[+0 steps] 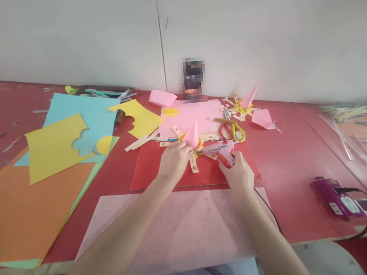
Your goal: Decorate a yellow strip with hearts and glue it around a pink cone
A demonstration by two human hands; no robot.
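Note:
My left hand (176, 159) is closed on the near-left edge of a paper craft (191, 136), a pink cone on a yellow base with star-printed strips sticking out. My right hand (238, 171) grips a pink hot glue gun (223, 150) by its handle. The gun's nozzle points left and meets the side of the craft, near my left fingertips; whether it touches cannot be made out. Beneath both lies a red board (180, 174). A similar craft with a pink cone (249, 98) stands farther back on the right.
Scissors (234, 128) lie behind the glue gun. Pink paper (197, 112) is at the back. Yellow (53, 152), blue (70, 105) and orange sheets (40, 203) cover the left. A purple power strip (338, 198) with a cord is at right. A pink sheet (179, 224) lies in front.

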